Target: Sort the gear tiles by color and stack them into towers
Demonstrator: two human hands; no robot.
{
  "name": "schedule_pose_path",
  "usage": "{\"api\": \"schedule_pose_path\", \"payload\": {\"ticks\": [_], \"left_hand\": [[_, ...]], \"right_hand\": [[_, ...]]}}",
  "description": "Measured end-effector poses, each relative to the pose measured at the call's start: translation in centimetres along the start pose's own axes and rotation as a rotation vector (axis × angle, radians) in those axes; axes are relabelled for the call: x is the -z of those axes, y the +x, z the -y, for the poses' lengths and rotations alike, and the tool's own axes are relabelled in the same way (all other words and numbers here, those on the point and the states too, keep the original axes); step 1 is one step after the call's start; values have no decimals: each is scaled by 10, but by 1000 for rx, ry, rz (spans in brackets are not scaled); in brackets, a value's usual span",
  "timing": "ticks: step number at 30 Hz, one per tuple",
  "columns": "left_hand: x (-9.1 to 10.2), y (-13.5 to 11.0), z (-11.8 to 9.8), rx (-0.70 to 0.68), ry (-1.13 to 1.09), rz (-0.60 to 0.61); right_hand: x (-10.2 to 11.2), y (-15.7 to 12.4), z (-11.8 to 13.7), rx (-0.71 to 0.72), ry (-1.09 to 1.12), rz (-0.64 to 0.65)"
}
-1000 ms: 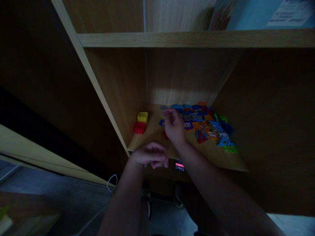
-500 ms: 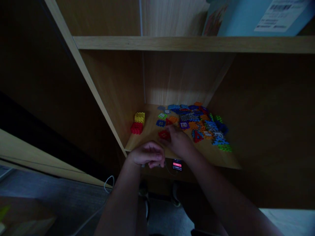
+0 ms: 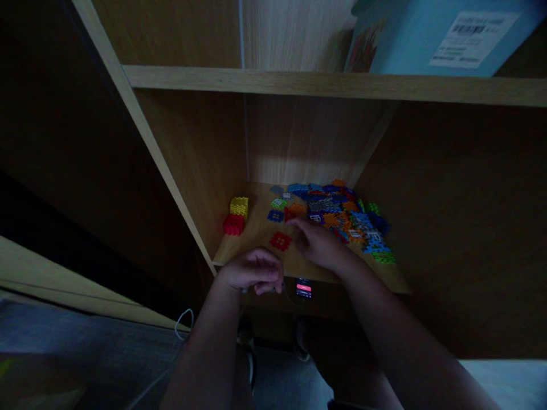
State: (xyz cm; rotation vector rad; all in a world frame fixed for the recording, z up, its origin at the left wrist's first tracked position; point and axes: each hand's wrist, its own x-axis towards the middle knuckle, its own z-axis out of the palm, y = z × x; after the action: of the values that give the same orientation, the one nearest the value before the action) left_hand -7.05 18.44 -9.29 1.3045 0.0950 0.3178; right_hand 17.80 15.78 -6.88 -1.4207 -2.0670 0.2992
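My right hand (image 3: 317, 242) reaches over the shelf board with its index finger stretched toward a red triangular plastic piece (image 3: 289, 214). Its fingers look apart, with nothing visible in them; whether the fingertip touches the triangle I cannot tell. Just left of it a red square interlocking piece (image 3: 280, 241) lies flat. My left hand (image 3: 256, 270) is curled at the shelf's front edge, and what its fingers hold, if anything, is hidden. A blue square piece (image 3: 276, 216) and a green window piece (image 3: 278, 203) lie farther back.
A heap of colourful interlocking pieces (image 3: 337, 210) spreads across the right side. Stacked yellow pieces (image 3: 239, 206) and red pieces (image 3: 234, 225) stand by the left wall. A lit phone (image 3: 303, 288) is below the front edge. An upper shelf (image 3: 299, 82) carries a blue box (image 3: 410, 45).
My right hand has come off the red square piece, which now lies uncovered, and shifted slightly right. My left hand stays curled in about the same place. The view has tilted slightly.
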Motion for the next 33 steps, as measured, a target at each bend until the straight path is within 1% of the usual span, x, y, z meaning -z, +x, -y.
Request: {"api": "schedule_pose_path", "payload": {"ticks": [3,6,8,13,17,21,25,27,29,33], "left_hand": [[0,0,0,-2,7,2],[1,0,1,-21,4,10],[1,0,1,-25,4,14],[0,1,0,-22,8,17],[0,0,-1,11,24,3],[1,0,-1,10,24,12],[1,0,-1,3,13,10],[0,0,-1,7,11,11],[0,0,-2,15,18,5],[-1,0,-2,31,29,-16]], "right_hand": [[-5,1,-8,102,77,80],[-14,6,-7,178,28,77],[-20,11,-4,203,-30,62],[-27,23,2,179,-101,40],[-27,27,-2,139,-29,9],[-27,28,-10,64,54,71],[-24,28,-16,81,59,133],[-23,28,-16,92,62,112],[-23,29,-14,88,87,60],[-30,40,2,57,200,-78]]}}
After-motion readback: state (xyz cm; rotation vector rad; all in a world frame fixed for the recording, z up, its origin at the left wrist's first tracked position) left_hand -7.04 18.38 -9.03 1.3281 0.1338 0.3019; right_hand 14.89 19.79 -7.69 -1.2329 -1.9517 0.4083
